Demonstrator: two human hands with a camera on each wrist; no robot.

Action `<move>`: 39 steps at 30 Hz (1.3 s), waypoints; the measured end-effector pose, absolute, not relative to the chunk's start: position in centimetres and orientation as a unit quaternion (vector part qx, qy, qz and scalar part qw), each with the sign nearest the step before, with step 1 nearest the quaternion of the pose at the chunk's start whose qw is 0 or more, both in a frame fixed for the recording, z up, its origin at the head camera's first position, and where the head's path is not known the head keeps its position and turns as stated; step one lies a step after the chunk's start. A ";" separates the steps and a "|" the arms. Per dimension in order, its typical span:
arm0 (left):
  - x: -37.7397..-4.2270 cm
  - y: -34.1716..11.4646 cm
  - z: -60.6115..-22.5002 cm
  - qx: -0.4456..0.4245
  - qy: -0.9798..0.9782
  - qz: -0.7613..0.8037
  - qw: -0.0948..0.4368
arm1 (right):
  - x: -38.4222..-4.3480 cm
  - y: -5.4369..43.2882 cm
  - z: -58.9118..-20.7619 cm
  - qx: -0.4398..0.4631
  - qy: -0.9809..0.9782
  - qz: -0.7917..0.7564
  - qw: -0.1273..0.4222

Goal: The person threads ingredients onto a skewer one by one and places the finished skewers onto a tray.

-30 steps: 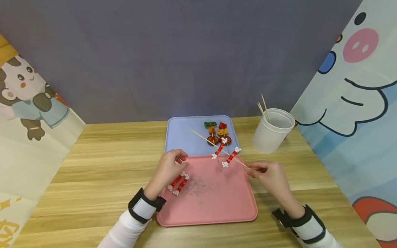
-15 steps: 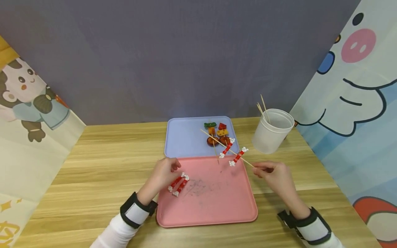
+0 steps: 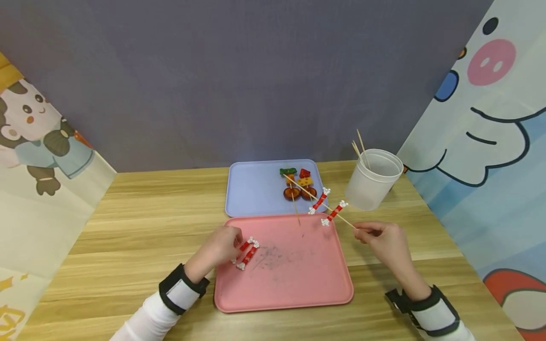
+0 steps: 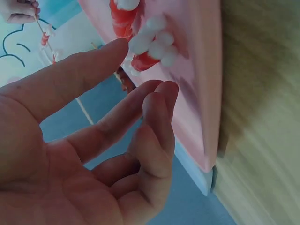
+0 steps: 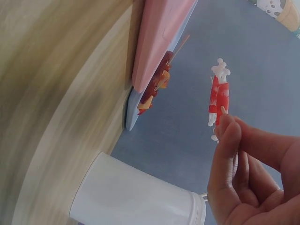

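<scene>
My right hand pinches the lower end of a wooden skewer between thumb and fingertips. Two red toy rolls with white knobbed ends are threaded crosswise on it, held in the air over the trays. My left hand is low at the left edge of the pink tray, beside two loose rolls of the same kind. In the left wrist view its thumb and fingers stand apart, close to the white end of one roll; the fingers are bent. Part of that roll is hidden by the hand in the head view.
Behind the pink tray, a blue tray bears two finished skewers of toy food on its right side. A white bucket with several bare skewers stands at the back right. Patterned sheets flank the wooden table.
The right hand has drifted right with the skewer and its two rolls. My left hand has lowered and moved left, down to the loose rolls.
</scene>
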State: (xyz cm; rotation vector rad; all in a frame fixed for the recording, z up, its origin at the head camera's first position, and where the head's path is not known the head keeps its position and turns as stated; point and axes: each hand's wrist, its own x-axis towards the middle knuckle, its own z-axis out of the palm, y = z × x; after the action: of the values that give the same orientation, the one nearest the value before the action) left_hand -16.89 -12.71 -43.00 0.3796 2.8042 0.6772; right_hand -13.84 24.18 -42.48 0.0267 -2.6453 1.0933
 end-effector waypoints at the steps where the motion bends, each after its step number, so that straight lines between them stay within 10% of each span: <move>1: -16.9 -12.7 -43.1 0.131 0.957 0.231 0.121 | -13.9 24.2 -42.5 0.009 -0.916 0.374 0.142; 39: -16.8 -12.6 -43.7 0.104 0.959 0.250 0.087 | -14.2 24.1 -42.6 0.012 -0.920 0.356 0.166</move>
State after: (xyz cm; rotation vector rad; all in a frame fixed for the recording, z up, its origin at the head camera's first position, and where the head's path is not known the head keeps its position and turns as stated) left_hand -16.83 -12.64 -43.75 0.3090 2.8553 0.7433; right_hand -14.21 24.07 -42.56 0.0342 -2.6196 1.0126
